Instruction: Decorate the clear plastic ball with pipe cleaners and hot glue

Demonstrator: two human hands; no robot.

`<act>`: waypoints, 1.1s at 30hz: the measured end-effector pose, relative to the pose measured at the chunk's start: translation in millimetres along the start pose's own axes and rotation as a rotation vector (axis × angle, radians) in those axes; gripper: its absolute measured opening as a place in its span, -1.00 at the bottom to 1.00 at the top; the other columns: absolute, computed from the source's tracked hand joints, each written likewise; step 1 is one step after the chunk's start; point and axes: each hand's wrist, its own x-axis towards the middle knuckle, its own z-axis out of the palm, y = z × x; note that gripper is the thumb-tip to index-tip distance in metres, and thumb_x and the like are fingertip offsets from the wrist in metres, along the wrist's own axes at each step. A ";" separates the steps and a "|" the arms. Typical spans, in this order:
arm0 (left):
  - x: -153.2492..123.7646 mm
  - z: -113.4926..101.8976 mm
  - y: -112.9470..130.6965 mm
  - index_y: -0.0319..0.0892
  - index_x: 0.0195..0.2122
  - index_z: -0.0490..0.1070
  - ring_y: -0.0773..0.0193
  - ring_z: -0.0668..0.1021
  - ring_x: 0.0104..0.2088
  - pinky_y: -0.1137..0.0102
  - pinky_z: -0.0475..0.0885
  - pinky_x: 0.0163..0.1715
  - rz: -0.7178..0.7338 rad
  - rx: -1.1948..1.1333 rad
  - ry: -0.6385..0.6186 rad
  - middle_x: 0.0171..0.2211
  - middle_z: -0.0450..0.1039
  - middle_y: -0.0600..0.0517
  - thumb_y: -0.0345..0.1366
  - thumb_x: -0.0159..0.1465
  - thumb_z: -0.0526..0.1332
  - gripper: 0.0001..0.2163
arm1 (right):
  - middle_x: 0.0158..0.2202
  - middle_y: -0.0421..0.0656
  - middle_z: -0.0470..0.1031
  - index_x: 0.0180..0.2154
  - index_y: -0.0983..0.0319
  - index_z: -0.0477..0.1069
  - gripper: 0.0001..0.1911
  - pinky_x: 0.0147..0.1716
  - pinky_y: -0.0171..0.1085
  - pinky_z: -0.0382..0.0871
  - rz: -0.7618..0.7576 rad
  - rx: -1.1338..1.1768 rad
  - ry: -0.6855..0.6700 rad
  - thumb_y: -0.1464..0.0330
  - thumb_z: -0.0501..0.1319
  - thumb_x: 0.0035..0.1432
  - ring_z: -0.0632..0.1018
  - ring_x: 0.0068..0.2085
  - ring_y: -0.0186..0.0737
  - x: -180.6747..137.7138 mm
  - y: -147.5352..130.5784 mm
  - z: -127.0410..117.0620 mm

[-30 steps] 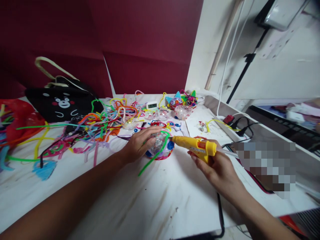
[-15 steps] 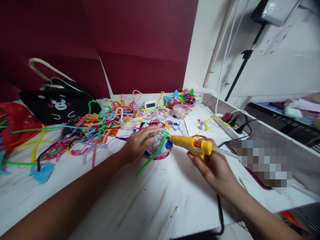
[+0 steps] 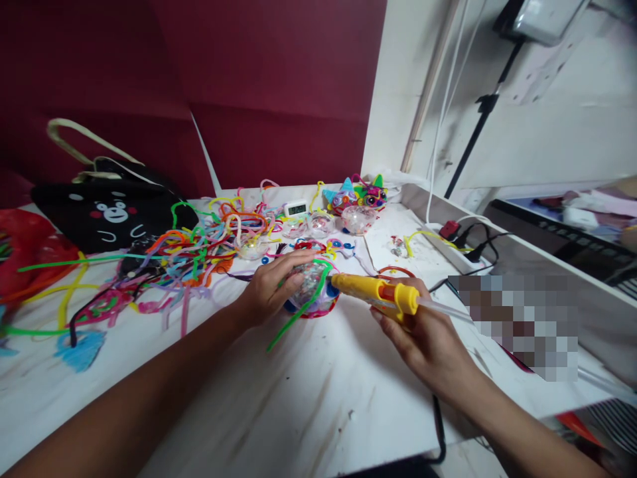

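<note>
My left hand is curled over a clear glittery ball wrapped in coloured pipe cleaners, holding it down on the white table. A green pipe cleaner trails from the ball toward me. My right hand grips a yellow glue gun, its nozzle touching the right side of the ball. A clear glue stick sticks out of the gun's back.
A tangle of coloured pipe cleaners covers the table's left middle. Behind it lie a black bear-face bag and a red bag. A small white clock, clear balls and finished creatures sit at the back. A power strip is at right.
The view has drifted slightly, so everything sits a little further left. Both hands, the ball and the glue gun keep the same pose against each other.
</note>
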 end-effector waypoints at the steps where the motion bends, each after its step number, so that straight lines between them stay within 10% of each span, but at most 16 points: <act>1: 0.2 -0.3 0.4 -0.20 0.13 0.36 0.14 0.44 0.19 0.23 0.32 0.21 0.005 0.001 -0.001 0.15 0.43 -0.15 -0.26 0.41 0.03 -0.68 | -0.12 -0.07 0.41 -0.11 0.14 0.29 -0.86 -0.21 -0.21 0.47 0.000 -0.011 0.000 0.38 0.11 0.28 0.51 -0.09 -0.12 -0.1 -0.6 -0.4; 33: 1.8 -2.4 4.4 -0.19 0.13 0.37 0.12 0.46 0.18 0.21 0.35 0.19 -0.007 0.023 -0.018 0.16 0.43 -0.14 -0.25 0.41 0.02 -0.67 | -0.12 -0.08 0.45 -0.11 0.13 0.25 -0.88 -0.27 -0.22 0.44 -0.010 -0.130 -0.009 0.37 0.09 0.30 0.53 -0.15 -0.13 -1.0 -8.4 -4.4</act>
